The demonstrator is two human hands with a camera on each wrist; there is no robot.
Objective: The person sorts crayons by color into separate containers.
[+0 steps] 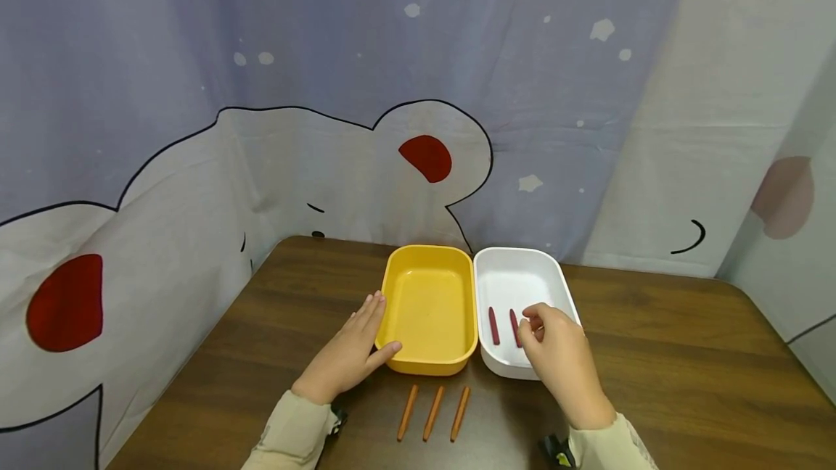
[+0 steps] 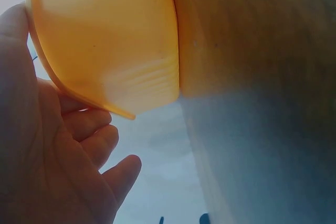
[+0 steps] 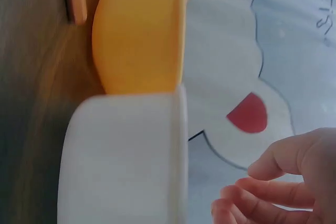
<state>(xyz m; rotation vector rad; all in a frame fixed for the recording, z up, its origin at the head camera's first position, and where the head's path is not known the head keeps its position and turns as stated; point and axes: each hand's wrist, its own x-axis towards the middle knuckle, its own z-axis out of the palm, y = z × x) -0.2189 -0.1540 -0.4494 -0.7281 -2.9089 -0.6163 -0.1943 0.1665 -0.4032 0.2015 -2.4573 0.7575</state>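
Note:
A yellow tub (image 1: 427, 361) and a white tub (image 1: 509, 368) stand side by side. My left hand (image 1: 346, 350) rests against the yellow tub's left rim, fingers extended; the left wrist view has the same fingers (image 2: 86, 124) along the rim. Two dark red crayons (image 1: 493, 326) lie inside the white tub. Over its right front part hovers my right hand (image 1: 562, 357), beside the right-hand crayon. In the right wrist view its thumb and fingers are loosely bent and apart, with nothing visible between them. The hand hides part of the tub's floor.
Three orange-brown crayons (image 1: 434, 413) lie in a row in front of the yellow tub on the wooden table (image 1: 686, 354). A printed curtain (image 1: 339, 172) hangs behind the table's far edge and along its sides.

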